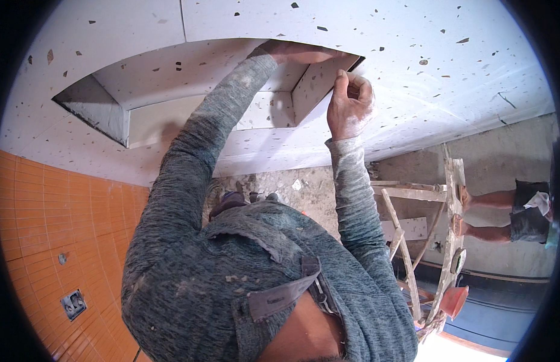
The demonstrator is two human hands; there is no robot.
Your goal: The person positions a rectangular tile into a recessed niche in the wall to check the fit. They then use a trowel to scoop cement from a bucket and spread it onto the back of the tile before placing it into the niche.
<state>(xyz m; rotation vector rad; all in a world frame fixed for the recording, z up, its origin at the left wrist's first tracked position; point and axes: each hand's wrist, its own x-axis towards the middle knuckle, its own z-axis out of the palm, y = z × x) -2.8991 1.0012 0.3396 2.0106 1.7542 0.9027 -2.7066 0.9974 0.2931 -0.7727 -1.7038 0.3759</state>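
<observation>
A recessed niche [165, 123] is set into a white wall [406, 36] speckled with dark chips. My left hand [304, 53] reaches inside it, close to the panel [319, 84] at its right end. The rim hides its fingers, so I cannot see whether they grip anything. Just outside the niche's right corner, my right hand [351, 108] is raised with its fingers curled and thumb pressed in. Anything pinched there is too small or hidden to make out. Pale dust coats this hand and its grey sleeve [352, 175].
Orange tiles [50, 223] cover the wall at left, with an electrical box [73, 304] set in them. At right stands a rough wooden scaffold [455, 211], with another person's bare legs [488, 232] on it. A reddish container [453, 301] is by the scaffold.
</observation>
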